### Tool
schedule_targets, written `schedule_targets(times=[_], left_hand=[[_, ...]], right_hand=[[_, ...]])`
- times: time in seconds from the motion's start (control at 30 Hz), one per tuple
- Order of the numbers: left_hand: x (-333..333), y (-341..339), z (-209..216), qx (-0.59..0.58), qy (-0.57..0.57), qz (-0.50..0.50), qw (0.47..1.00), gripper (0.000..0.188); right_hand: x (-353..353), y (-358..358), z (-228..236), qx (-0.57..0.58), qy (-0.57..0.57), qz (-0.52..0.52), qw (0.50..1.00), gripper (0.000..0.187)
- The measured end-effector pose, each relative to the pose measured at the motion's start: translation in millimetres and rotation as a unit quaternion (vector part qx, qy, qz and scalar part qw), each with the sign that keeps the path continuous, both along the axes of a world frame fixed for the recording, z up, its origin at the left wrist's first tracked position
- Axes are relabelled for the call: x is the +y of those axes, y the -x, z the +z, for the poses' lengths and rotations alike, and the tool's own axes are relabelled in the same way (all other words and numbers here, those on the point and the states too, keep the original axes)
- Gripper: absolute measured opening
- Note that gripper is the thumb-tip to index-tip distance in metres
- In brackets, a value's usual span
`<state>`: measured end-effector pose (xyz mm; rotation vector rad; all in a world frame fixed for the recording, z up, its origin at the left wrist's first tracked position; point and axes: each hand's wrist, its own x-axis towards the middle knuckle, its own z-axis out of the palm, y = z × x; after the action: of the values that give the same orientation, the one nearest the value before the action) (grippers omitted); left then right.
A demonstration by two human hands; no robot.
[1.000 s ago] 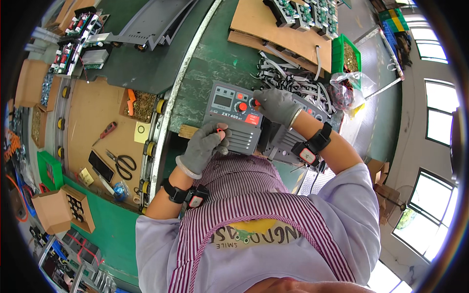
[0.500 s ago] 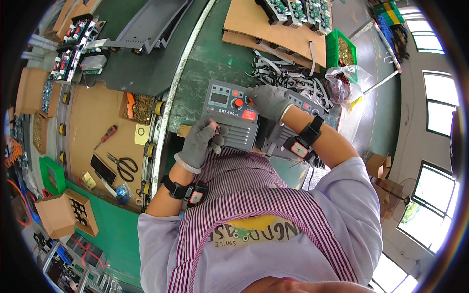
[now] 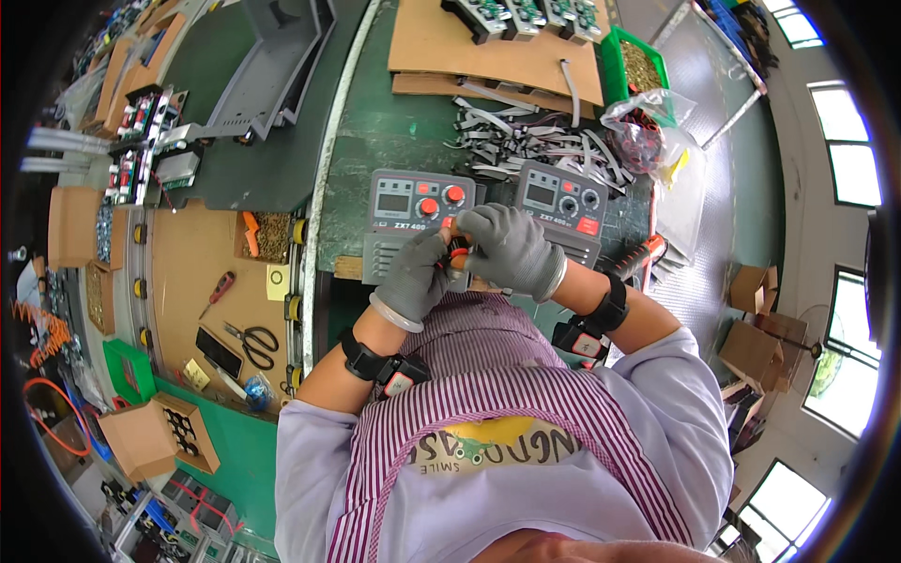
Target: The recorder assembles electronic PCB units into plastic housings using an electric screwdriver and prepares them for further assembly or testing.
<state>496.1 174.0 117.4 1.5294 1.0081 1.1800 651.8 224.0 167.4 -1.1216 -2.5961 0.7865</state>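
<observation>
Both my hands, in grey gloves with bare fingertips, meet over the lower edge of a grey front panel [image 3: 387, 225]. That panel has a small display and two red knobs [image 3: 429, 205]. My left hand [image 3: 413, 280] is closed on a small red-and-black knob [image 3: 457, 250]. The fingers of my right hand [image 3: 514, 251] are pinched round it from the other side, hiding part of it. To the right lies a second grey front panel [image 3: 584, 242], whose two dials show dark centres without red knobs.
Behind the panels lies a heap of grey ribbon cables [image 3: 535, 141]. Circuit boards rest on cardboard [image 3: 488, 61], near a green bin [image 3: 615, 70] of small metal parts. An orange-and-black tool [image 3: 646, 253] is by my right forearm. Scissors [image 3: 253, 345] and a screwdriver [image 3: 220, 291] lie left.
My right hand has left the left panel's upper dial, which now shows a red knob, and has come to my left hand. The view has shifted, uncovering the second panel.
</observation>
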Motion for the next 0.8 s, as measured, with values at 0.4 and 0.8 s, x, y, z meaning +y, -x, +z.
schedule_targets(times=[0.4,0.8], left_hand=[[7,-64,6,-0.335,0.431,-0.069,0.835,0.02],[36,-94,-14,0.295,0.076,0.038,0.952,0.031]], right_hand=[[-25,-81,-7,0.279,0.342,-0.256,0.86,0.025],[28,-161,-22,-0.084,0.007,-0.199,0.976,0.028]])
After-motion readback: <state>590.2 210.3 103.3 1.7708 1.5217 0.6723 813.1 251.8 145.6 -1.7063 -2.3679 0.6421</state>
